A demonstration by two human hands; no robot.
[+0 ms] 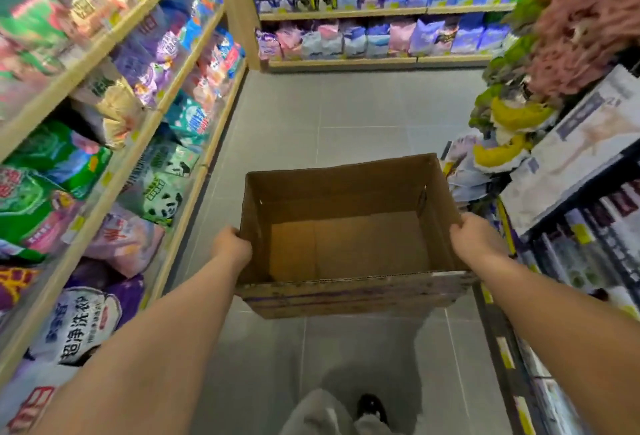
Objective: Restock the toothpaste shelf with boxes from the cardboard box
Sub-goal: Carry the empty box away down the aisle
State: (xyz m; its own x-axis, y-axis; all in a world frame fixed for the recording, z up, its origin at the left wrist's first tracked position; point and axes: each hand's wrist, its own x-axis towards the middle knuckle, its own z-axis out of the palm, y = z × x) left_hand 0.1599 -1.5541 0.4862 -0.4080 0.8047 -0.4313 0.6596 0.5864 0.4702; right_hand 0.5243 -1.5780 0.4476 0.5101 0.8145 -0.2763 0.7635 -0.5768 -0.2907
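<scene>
An open brown cardboard box (pixel 349 296) hangs in the air in front of me above the grey floor. Its inside is bare cardboard with nothing in it. My left hand (pixel 231 247) grips the box's left wall at the rim. My right hand (pixel 475 237) grips the right wall, fingers curled over the edge. At the right, a dark shelf (pixel 568 254) holds upright slim boxes that look like toothpaste.
Wooden shelves (pixel 114 171) packed with detergent bags line the left side. More shelves (pixel 381 12) of blue and purple packs close off the far end of the aisle. Artificial flowers and yellow items (pixel 512 116) stick out at the upper right. My legs and a shoe (pixel 372 407) show below.
</scene>
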